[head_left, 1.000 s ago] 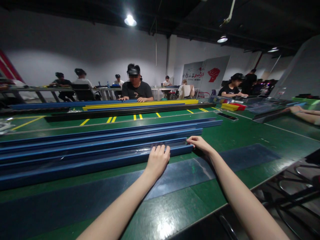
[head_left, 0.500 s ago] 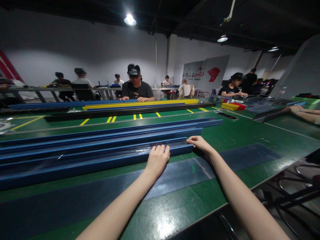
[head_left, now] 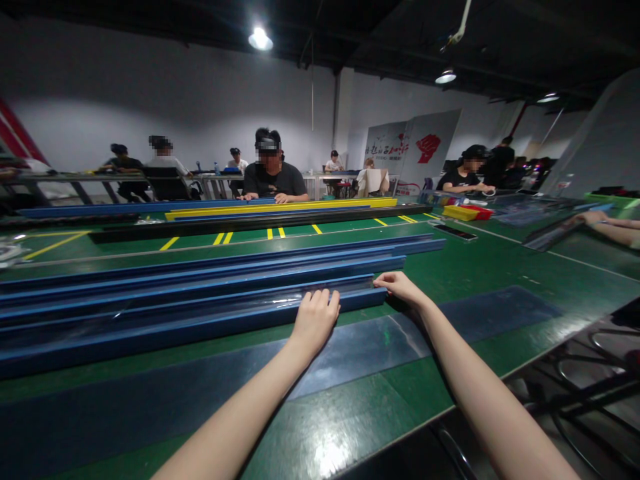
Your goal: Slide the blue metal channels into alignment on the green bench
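The nearest long blue channel (head_left: 200,328) lies across the green table (head_left: 350,427), with a clear shiny strip inside it. My left hand (head_left: 316,317) rests over its front wall near the right end, fingers bent over the edge into the channel. At the channel's right end, my right hand (head_left: 397,287) has its thumb and fingers pinched together; what lies between the fingertips is too small to make out. A flat transparent sheet (head_left: 370,343) lies on the table beneath my forearms.
More blue channels (head_left: 350,265) lie just behind. Farther back are a black bar (head_left: 225,225), a yellow channel (head_left: 300,208) and a phone (head_left: 455,231). A person (head_left: 274,175) sits opposite; another person's hands (head_left: 593,219) hold a dark strip at the right.
My hands and the blue channels look unchanged. At the right, the dark strip in the other person's hands has shifted slightly to the right.
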Tool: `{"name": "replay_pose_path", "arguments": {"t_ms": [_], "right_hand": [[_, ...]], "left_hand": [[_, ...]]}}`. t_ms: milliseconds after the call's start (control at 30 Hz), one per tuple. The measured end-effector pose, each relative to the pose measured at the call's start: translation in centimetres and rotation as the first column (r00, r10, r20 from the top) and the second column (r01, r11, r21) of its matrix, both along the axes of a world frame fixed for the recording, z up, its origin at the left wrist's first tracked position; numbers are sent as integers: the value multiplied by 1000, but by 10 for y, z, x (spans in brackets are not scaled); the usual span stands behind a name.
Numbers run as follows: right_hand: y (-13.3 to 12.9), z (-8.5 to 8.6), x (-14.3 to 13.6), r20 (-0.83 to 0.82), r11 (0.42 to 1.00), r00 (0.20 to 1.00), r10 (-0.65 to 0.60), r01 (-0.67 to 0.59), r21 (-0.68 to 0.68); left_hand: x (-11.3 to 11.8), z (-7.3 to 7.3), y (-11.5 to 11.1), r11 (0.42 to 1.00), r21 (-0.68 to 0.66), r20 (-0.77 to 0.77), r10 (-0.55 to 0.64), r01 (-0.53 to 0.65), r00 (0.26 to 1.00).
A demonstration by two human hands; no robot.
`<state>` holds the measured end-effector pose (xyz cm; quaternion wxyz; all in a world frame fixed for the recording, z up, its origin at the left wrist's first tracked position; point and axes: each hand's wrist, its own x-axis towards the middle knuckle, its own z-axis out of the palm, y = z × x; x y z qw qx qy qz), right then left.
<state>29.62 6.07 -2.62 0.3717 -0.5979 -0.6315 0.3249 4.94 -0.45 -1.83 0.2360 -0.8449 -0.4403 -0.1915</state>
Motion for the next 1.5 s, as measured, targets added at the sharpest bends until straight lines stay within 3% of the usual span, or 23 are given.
{"name": "replay_pose_path", "arguments": {"t_ms": [700, 1500], "right_hand": [[-2, 1, 2, 90, 999, 996, -30, 32, -24], [-2, 1, 2, 54, 999, 999, 1, 2, -50]], "left_hand": [[0, 0, -1, 1000, -1, 9, -15, 15, 1000], [-2, -2, 2, 999, -17, 34, -32, 33, 999]]}}
